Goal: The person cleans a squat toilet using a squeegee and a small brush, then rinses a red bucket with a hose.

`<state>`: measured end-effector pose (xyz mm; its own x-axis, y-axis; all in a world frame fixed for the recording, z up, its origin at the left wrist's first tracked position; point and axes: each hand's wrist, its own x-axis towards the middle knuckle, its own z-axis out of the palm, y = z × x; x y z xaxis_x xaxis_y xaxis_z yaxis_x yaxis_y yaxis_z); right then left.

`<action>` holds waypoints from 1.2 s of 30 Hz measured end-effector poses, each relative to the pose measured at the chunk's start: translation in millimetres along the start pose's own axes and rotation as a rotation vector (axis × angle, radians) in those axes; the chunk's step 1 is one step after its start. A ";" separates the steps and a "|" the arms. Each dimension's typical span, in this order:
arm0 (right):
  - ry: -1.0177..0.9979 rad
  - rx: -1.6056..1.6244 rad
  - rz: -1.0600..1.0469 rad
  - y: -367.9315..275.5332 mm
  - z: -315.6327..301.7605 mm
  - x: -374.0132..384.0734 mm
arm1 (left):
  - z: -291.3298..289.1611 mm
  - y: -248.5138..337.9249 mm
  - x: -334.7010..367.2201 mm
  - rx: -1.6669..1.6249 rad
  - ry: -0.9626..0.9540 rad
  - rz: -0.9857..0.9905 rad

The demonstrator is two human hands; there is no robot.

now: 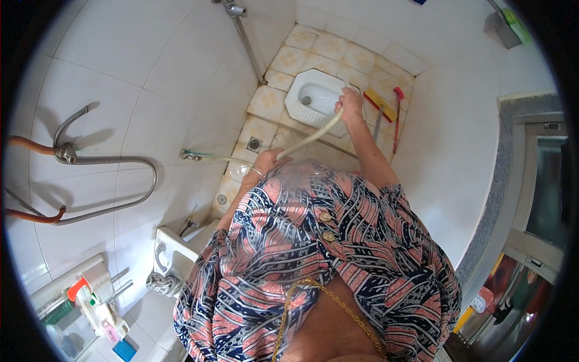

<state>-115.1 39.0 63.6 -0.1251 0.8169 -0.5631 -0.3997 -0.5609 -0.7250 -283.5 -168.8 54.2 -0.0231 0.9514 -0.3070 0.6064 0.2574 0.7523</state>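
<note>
Head view, pale hose (312,137) in right hand (349,103), left hand (265,161) around it

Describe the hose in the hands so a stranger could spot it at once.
Find the white squat toilet. Just below it in view, the hose runs between left hand and right hand. It's pale cream, unlike the grey metal hose looping at left.

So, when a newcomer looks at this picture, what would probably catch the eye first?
Probably the boldly patterned shirt, filling the lower middle. Next, perhaps, the pale hose stretched between the left hand and right hand, with the white squat toilet at top centre. A yellow-headed brush and a red long-handled brush are to the toilet's right.
</note>
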 end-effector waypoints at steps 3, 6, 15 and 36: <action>0.062 0.045 -0.017 -0.5 -6.8 2.4 | 0.3 8.5 1.0 -0.025 0.006 -0.017; 0.125 0.085 -0.009 -3.0 -9.5 -0.9 | 0.6 8.1 3.7 0.006 -0.009 -0.017; 0.255 0.133 -0.116 -2.7 -28.9 5.3 | -0.5 14.8 10.4 -0.202 -0.044 0.039; -0.065 0.010 0.019 4.0 -7.5 2.5 | -1.5 -7.2 -0.2 -0.149 0.084 0.107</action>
<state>-110.2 37.8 56.3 -0.1916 0.8131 -0.5497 -0.4053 -0.5757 -0.7101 -289.1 -170.6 49.7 -0.0347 0.9837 -0.1762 0.4849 0.1707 0.8577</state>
